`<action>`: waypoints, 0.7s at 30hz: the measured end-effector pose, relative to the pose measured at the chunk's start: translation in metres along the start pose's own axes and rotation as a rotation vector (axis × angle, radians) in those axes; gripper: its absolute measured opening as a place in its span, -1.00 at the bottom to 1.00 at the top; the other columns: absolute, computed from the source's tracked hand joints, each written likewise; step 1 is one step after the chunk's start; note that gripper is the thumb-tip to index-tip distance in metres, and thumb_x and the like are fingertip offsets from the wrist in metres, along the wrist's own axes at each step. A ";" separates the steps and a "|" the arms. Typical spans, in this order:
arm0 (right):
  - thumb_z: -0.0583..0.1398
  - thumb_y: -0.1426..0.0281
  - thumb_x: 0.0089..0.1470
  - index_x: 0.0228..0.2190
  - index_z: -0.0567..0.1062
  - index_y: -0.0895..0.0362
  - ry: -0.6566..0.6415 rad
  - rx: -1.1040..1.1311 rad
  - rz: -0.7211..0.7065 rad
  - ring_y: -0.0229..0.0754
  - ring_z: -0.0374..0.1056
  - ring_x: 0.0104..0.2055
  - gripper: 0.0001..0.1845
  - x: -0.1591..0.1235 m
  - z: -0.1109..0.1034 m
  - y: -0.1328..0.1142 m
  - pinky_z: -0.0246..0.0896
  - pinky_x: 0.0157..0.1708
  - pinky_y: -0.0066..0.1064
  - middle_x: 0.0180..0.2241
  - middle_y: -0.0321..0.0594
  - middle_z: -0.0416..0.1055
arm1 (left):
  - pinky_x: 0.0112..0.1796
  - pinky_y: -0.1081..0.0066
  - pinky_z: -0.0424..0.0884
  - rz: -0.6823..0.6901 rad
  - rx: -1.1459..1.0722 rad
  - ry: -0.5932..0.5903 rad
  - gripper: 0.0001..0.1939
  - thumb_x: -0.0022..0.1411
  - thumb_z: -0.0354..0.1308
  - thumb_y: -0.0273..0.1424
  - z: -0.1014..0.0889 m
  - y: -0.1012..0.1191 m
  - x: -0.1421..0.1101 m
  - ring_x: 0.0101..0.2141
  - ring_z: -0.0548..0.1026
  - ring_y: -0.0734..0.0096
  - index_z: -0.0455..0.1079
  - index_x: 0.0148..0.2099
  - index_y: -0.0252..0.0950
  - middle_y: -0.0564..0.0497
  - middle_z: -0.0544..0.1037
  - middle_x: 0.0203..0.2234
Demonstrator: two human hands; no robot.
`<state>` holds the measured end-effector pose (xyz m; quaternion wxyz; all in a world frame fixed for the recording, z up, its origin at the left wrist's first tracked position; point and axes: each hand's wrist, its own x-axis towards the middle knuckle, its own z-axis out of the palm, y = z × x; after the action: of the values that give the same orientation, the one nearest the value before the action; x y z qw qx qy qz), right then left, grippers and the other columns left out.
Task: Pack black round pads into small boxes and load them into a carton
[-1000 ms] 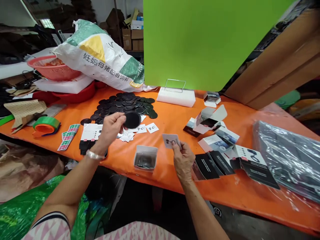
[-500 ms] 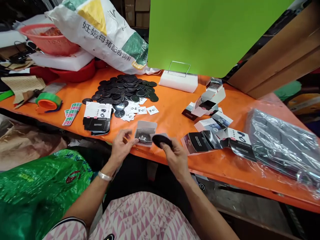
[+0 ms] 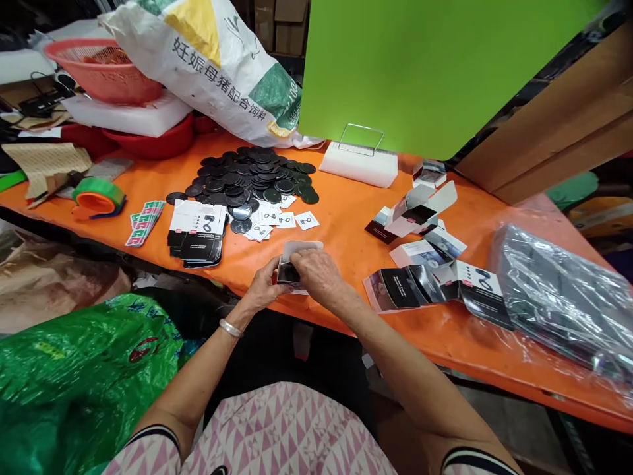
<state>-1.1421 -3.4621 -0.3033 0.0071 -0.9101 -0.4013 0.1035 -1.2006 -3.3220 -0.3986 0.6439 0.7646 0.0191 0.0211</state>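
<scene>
My left hand (image 3: 264,287) grips the left side of a small open box (image 3: 309,245), its white back flap standing up at the table's front edge. My right hand (image 3: 320,272) reaches over the box with its fingers bent down into the opening; whatever they hold is hidden. Behind the box lie several small printed cards (image 3: 307,220) and a wide heap of round black discs (image 3: 247,177). To the left sits a stack of flat black-and-white cartons (image 3: 196,231).
Several opened cartons (image 3: 405,290) lie to the right, beside a plastic-wrapped grey pack (image 3: 558,297). A white foam block (image 3: 359,165) stands before a green board (image 3: 420,72). Green tape (image 3: 99,194) and label strips (image 3: 146,223) lie left, near a pink basket (image 3: 106,76).
Both hands have come together at the box. The black disc and card, passed into my right hand, have gone from sight as it moved to the opening. My left hand has closed on the box.
</scene>
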 end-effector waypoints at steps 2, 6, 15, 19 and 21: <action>0.07 0.53 0.21 -0.14 0.52 0.27 -0.035 0.013 0.014 -0.02 0.39 -0.09 -0.74 0.001 0.002 0.003 0.17 -0.17 -0.32 -0.18 0.09 0.50 | -0.04 0.29 0.40 0.014 -0.008 -0.007 -0.30 -0.11 0.39 -0.41 -0.001 0.001 0.000 -0.09 0.49 0.20 0.34 0.13 -0.32 -0.06 0.54 -0.11; 0.11 0.52 0.19 -0.15 0.52 0.23 -0.011 0.218 -0.027 -0.11 0.41 -0.15 -0.76 -0.002 0.011 0.019 0.21 -0.24 -0.41 -0.17 -0.04 0.51 | 0.00 0.26 0.38 0.013 -0.042 -0.026 -0.26 -0.11 0.40 -0.40 0.000 0.002 0.001 -0.06 0.49 0.17 0.33 0.16 -0.32 -0.10 0.53 -0.05; 0.09 0.54 0.18 -0.27 0.59 0.26 0.235 0.035 0.045 0.02 0.39 -0.14 -0.74 -0.001 0.029 0.002 0.26 -0.16 -0.23 -0.27 0.11 0.50 | -0.09 0.32 0.42 -0.008 -0.023 -0.037 -0.27 -0.09 0.38 -0.39 0.001 0.002 0.003 -0.15 0.50 0.25 0.33 0.17 -0.34 -0.07 0.53 -0.08; 0.19 0.53 0.10 -0.36 0.62 0.22 0.087 0.116 0.054 -0.05 0.43 -0.26 -0.83 0.013 0.022 0.007 0.25 -0.30 -0.34 -0.38 0.04 0.52 | -0.04 0.30 0.41 0.017 -0.015 -0.052 -0.29 -0.08 0.37 -0.37 -0.002 -0.003 0.006 -0.10 0.48 0.24 0.33 0.17 -0.29 -0.04 0.53 -0.09; 0.22 0.50 0.08 -0.40 0.63 0.19 0.041 0.164 0.059 -0.08 0.43 -0.32 -0.86 0.012 0.021 0.009 0.24 -0.33 -0.35 -0.44 -0.03 0.52 | -0.04 0.30 0.41 0.018 -0.018 -0.055 -0.26 -0.09 0.37 -0.36 -0.002 -0.004 0.006 -0.08 0.48 0.23 0.32 0.18 -0.27 -0.05 0.52 -0.05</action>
<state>-1.1316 -3.4612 -0.3273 0.0868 -0.9197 -0.3644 0.1174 -1.1949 -3.3193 -0.4020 0.6510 0.7590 -0.0058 0.0062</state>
